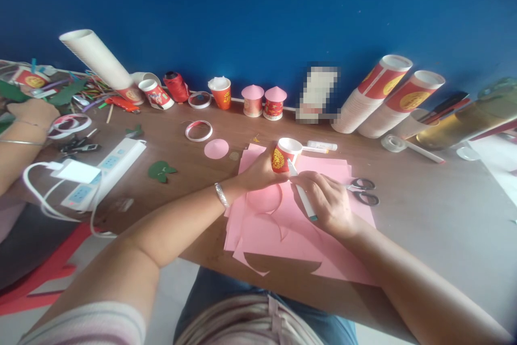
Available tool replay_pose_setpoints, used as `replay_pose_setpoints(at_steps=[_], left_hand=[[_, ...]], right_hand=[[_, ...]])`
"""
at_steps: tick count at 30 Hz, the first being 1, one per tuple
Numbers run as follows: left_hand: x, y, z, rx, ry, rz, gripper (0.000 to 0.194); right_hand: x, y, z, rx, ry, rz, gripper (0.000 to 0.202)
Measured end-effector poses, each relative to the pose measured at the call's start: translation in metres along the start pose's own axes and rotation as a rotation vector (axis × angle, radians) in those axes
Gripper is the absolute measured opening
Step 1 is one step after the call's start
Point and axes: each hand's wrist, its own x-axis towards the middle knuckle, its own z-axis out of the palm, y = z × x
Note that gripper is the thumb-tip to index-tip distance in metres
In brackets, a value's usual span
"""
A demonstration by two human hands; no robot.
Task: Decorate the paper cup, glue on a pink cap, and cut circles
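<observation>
My left hand (262,171) is wrapped round a red and white paper cup (279,157) with a gold emblem. The cup is upright, its rim facing up. In my right hand (332,201) is a slim white utility knife (304,198) with a teal end. Its tip is against or very near the cup's side; I cannot tell if it cuts in. Below both hands lie pink paper sheets (299,237) with curved cut-outs. A pair of scissors (363,191) rests right of my right hand, partly on the paper.
Two cups with pink cone tops (274,105) stand by the blue wall. Tall cup stacks (375,94) lean at the right, near a tape roll (393,143). A power strip (107,173) lies left. A co-worker's arm (24,135) reaches in at far left.
</observation>
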Motion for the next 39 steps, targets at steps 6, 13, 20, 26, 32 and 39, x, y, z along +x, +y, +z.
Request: replay_pose_setpoints(at_steps=[6, 13, 20, 26, 32, 39], left_hand=[[0.0, -0.001, 0.0, -0.013, 0.024, -0.017, 0.057], [-0.001, 0.005, 0.003, -0.039, 0.056, -0.061, 0.05], [-0.001, 0.011, 0.001, 0.0, 0.079, -0.064, 0.05], [-0.001, 0.008, 0.002, -0.026, 0.057, -0.041, 0.051], [0.0, 0.005, 0.0, -0.003, 0.051, 0.0, 0.057], [0.001, 0.001, 0.001, -0.002, 0.039, 0.02, 0.059]], right_hand=[[0.0, -0.001, 0.001, 0.008, -0.013, 0.004, 0.033], [-0.002, -0.002, 0.001, -0.015, -0.019, 0.005, 0.03], [-0.003, -0.003, 0.003, -0.012, -0.019, 0.025, 0.032], [-0.002, -0.004, 0.0, 0.007, -0.008, 0.009, 0.029], [0.001, -0.007, 0.0, -0.04, -0.018, -0.04, 0.027], [0.001, -0.003, 0.005, -0.027, -0.02, -0.037, 0.027]])
